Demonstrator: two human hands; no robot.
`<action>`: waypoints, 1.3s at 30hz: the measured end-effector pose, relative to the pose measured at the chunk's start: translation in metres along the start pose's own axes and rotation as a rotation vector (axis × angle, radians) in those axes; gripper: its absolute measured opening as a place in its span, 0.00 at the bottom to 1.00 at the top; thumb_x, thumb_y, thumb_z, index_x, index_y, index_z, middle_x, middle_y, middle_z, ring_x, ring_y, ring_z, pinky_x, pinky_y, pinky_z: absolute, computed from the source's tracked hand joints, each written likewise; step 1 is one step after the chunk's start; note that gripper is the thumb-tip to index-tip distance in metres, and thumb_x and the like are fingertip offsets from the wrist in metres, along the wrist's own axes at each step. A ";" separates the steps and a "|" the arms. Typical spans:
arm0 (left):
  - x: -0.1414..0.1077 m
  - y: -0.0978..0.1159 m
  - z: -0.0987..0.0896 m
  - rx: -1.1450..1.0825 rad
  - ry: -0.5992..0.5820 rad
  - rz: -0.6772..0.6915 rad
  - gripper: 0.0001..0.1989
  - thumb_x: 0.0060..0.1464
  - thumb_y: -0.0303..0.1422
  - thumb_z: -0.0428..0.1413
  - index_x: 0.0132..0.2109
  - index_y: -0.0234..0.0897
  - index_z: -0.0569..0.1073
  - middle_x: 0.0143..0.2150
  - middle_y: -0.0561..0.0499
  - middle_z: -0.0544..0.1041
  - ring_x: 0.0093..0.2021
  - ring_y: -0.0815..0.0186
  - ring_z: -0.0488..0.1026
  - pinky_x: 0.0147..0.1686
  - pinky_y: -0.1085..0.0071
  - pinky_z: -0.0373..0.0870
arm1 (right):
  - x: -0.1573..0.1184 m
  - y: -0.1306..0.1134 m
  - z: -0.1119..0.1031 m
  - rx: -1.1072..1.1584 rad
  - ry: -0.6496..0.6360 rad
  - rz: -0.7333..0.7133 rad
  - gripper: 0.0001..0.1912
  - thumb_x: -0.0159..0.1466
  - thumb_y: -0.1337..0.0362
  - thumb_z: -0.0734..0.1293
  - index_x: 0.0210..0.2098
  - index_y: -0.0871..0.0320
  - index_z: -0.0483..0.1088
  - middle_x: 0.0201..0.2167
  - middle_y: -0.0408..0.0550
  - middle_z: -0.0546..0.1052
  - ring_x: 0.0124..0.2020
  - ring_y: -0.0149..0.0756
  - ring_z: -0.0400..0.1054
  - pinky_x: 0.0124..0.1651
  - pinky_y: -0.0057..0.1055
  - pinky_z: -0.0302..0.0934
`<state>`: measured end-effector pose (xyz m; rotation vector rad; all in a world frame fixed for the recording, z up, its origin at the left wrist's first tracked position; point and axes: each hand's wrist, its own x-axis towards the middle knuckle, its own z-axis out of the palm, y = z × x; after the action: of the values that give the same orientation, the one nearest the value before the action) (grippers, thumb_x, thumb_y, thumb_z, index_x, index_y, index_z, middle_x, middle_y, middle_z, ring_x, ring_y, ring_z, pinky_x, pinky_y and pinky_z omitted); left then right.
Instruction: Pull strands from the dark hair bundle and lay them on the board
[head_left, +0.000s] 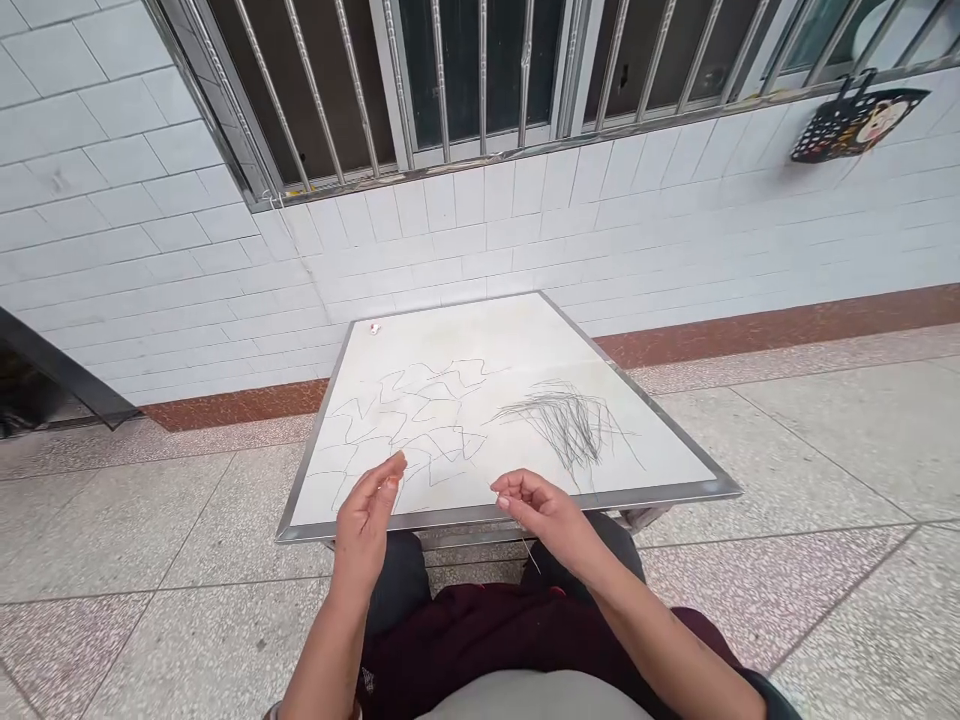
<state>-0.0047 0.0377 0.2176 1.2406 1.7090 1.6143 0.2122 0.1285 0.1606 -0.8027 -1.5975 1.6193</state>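
A white table with a grey metal rim [465,515] stands in front of me. Several bent dark wires [435,440] are spread over its left half, and a dense pile of straighter thin wires [574,425] lies on the right. Over the near edge, my left hand [367,510] has its fingers closed together; anything between them is too small to name. To its right, my right hand [536,505] pinches a thin wire [531,556], whose end hangs below the hand. The two hands are apart.
A small red and white object [376,328] sits at the table's far left corner. Behind the table is a white tiled wall [450,240] with a barred window [480,80]. A dark patterned bag [855,125] hangs at the upper right.
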 end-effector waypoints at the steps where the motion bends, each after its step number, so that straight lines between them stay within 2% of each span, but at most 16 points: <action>1: -0.004 -0.001 0.002 -0.012 -0.001 -0.013 0.17 0.56 0.41 0.53 0.50 0.39 0.74 0.52 0.45 0.75 0.51 0.58 0.71 0.51 0.61 0.66 | -0.003 -0.001 0.004 0.031 -0.029 0.014 0.12 0.59 0.56 0.66 0.39 0.55 0.70 0.29 0.42 0.67 0.27 0.28 0.57 0.27 0.25 0.52; 5: -0.019 -0.012 0.006 -0.043 -0.013 -0.099 0.17 0.54 0.40 0.55 0.48 0.37 0.76 0.42 0.46 0.79 0.40 0.62 0.76 0.44 0.64 0.71 | -0.010 -0.005 0.015 0.098 -0.122 0.051 0.11 0.58 0.57 0.67 0.38 0.56 0.69 0.27 0.40 0.65 0.24 0.25 0.54 0.26 0.25 0.51; 8: -0.025 -0.018 0.004 -0.055 -0.004 -0.133 0.17 0.54 0.40 0.55 0.47 0.36 0.76 0.37 0.47 0.80 0.33 0.65 0.76 0.38 0.67 0.72 | -0.011 -0.009 0.025 0.047 -0.161 0.050 0.11 0.59 0.57 0.66 0.39 0.55 0.68 0.29 0.41 0.67 0.23 0.25 0.54 0.25 0.25 0.50; 13: -0.031 -0.016 -0.001 -0.079 0.028 -0.126 0.15 0.53 0.39 0.56 0.45 0.37 0.77 0.35 0.47 0.81 0.30 0.65 0.75 0.33 0.69 0.72 | -0.004 -0.016 0.046 -0.109 -0.108 -0.048 0.10 0.60 0.56 0.64 0.39 0.53 0.68 0.27 0.41 0.70 0.26 0.29 0.59 0.30 0.27 0.53; 18: -0.037 -0.018 -0.003 -0.140 0.014 -0.112 0.16 0.53 0.39 0.57 0.46 0.37 0.77 0.37 0.46 0.81 0.32 0.64 0.75 0.36 0.68 0.72 | 0.003 -0.011 0.058 -0.101 -0.057 -0.051 0.12 0.61 0.53 0.62 0.35 0.54 0.69 0.23 0.41 0.69 0.22 0.30 0.57 0.27 0.28 0.51; 21: -0.038 -0.032 -0.004 -0.376 0.136 -0.138 0.18 0.56 0.42 0.53 0.47 0.35 0.75 0.42 0.43 0.79 0.37 0.64 0.75 0.38 0.68 0.71 | 0.002 -0.008 0.059 -0.026 0.004 -0.023 0.12 0.61 0.53 0.62 0.36 0.55 0.68 0.22 0.40 0.67 0.23 0.30 0.57 0.27 0.27 0.50; 23: -0.040 -0.043 0.000 -0.506 0.201 -0.207 0.17 0.55 0.41 0.54 0.47 0.35 0.75 0.44 0.43 0.79 0.39 0.64 0.75 0.39 0.69 0.70 | 0.000 -0.008 0.061 -0.014 0.023 -0.026 0.11 0.61 0.54 0.62 0.36 0.55 0.68 0.22 0.40 0.67 0.24 0.30 0.58 0.28 0.27 0.51; 24: -0.042 -0.048 0.005 -0.533 0.189 -0.253 0.17 0.53 0.40 0.56 0.46 0.35 0.75 0.44 0.43 0.78 0.39 0.64 0.75 0.39 0.69 0.70 | -0.001 -0.008 0.062 -0.014 0.012 -0.033 0.11 0.61 0.54 0.63 0.35 0.55 0.68 0.22 0.40 0.67 0.25 0.30 0.59 0.29 0.27 0.51; 26: -0.046 -0.054 0.017 -0.554 0.083 -0.329 0.16 0.50 0.36 0.60 0.46 0.35 0.76 0.44 0.43 0.78 0.41 0.63 0.75 0.40 0.68 0.69 | -0.003 -0.008 0.066 0.002 -0.032 -0.035 0.10 0.61 0.55 0.63 0.34 0.55 0.68 0.22 0.40 0.67 0.24 0.29 0.58 0.28 0.27 0.50; 28: -0.050 -0.055 0.030 -0.603 0.004 -0.346 0.15 0.49 0.35 0.60 0.45 0.35 0.77 0.46 0.43 0.77 0.43 0.62 0.74 0.40 0.68 0.69 | -0.004 -0.007 0.070 0.059 -0.089 -0.008 0.11 0.61 0.54 0.63 0.34 0.55 0.68 0.22 0.39 0.67 0.23 0.28 0.57 0.27 0.26 0.49; 32: -0.047 -0.050 0.046 -0.710 0.048 -0.308 0.11 0.48 0.33 0.62 0.41 0.36 0.78 0.46 0.45 0.77 0.46 0.61 0.72 0.40 0.69 0.68 | -0.004 -0.002 0.075 0.158 -0.152 0.080 0.13 0.61 0.52 0.63 0.34 0.56 0.68 0.21 0.38 0.65 0.20 0.26 0.53 0.23 0.25 0.45; 36: -0.042 -0.047 0.046 -0.746 0.093 -0.294 0.12 0.45 0.29 0.63 0.40 0.36 0.78 0.40 0.47 0.79 0.42 0.65 0.73 0.42 0.69 0.68 | -0.003 -0.001 0.073 0.169 -0.155 0.110 0.15 0.59 0.51 0.64 0.33 0.57 0.67 0.21 0.38 0.66 0.19 0.25 0.51 0.22 0.25 0.43; 39: -0.041 -0.045 0.044 -0.757 0.104 -0.308 0.14 0.45 0.29 0.64 0.42 0.36 0.77 0.37 0.49 0.78 0.38 0.68 0.73 0.41 0.70 0.67 | -0.002 -0.001 0.072 0.127 -0.152 0.093 0.15 0.59 0.51 0.65 0.33 0.57 0.68 0.20 0.38 0.66 0.20 0.25 0.53 0.23 0.25 0.46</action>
<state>0.0388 0.0304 0.1566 0.5057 1.0798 1.8781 0.1536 0.0871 0.1643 -0.7109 -1.5625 1.8668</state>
